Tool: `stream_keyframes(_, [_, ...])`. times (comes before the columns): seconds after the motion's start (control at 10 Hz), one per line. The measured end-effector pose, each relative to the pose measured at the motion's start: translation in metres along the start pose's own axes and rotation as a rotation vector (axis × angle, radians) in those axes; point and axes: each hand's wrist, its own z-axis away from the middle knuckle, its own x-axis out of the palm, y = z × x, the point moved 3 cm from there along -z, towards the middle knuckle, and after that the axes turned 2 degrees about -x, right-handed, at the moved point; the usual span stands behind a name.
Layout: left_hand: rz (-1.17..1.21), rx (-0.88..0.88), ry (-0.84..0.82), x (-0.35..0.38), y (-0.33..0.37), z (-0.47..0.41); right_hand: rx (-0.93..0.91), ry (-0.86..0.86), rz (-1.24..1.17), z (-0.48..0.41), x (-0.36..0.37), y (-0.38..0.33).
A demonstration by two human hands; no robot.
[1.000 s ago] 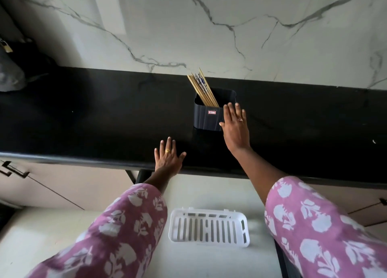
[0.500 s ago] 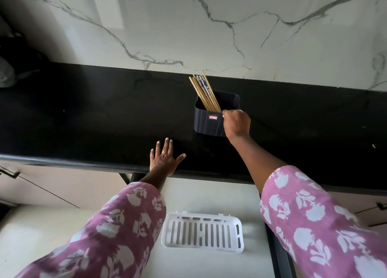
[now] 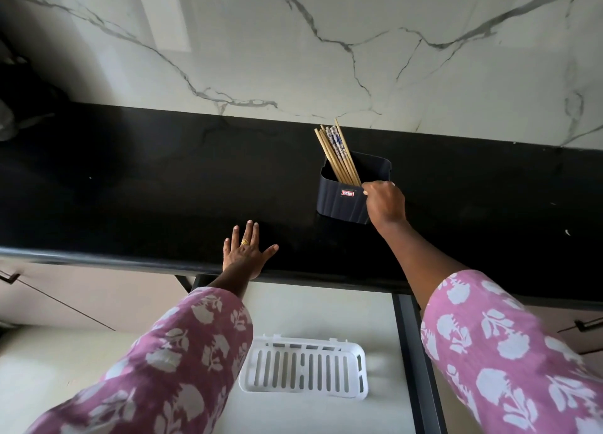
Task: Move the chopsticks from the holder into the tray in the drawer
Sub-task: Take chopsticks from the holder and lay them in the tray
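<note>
Several wooden chopsticks (image 3: 336, 156), some with blue-patterned tops, lean to the left in a dark ribbed holder (image 3: 339, 201) on the black countertop (image 3: 146, 188). My right hand (image 3: 385, 203) grips the holder's front right rim, its fingers curled over the edge beside the chopsticks and its thumb on the outer wall. My left hand (image 3: 244, 254) rests flat on the counter near its front edge, fingers spread, wearing a ring. Below the counter, a white slotted tray (image 3: 303, 368) lies in the open drawer (image 3: 368, 410) with nothing in it.
A marble wall (image 3: 326, 41) rises right behind the counter. The drawer's dark right rail (image 3: 414, 352) runs beside the tray. Closed cabinet fronts with dark handles (image 3: 9, 277) flank the drawer. Something dark and grey sits at the counter's far left.
My right hand went from lying flat against the holder to curling over its front right rim. The left hand stayed flat on the counter.
</note>
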Motion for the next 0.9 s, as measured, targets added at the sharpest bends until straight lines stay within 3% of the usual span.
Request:
stream_keyframes(0.2, [0.002,-0.01,-0.008,-0.001,0.001,0.0,-0.113,0.195,-0.13,-0.003,-0.004,-0.002])
stream_keyframes(0.3, [0.002,-0.005,-0.018,0.0,0.001,-0.002,-0.061,0.207,-0.186,-0.018,-0.01,-0.016])
stream_keyframes(0.6, [0.0,-0.019,-0.027,-0.001,0.001,-0.005,0.226,-0.139,-0.306,-0.075,-0.007,-0.046])
stream_keyframes(0.9, [0.003,-0.01,-0.021,0.0,0.0,-0.005,0.32,-0.142,-0.36,-0.082,0.016,-0.043])
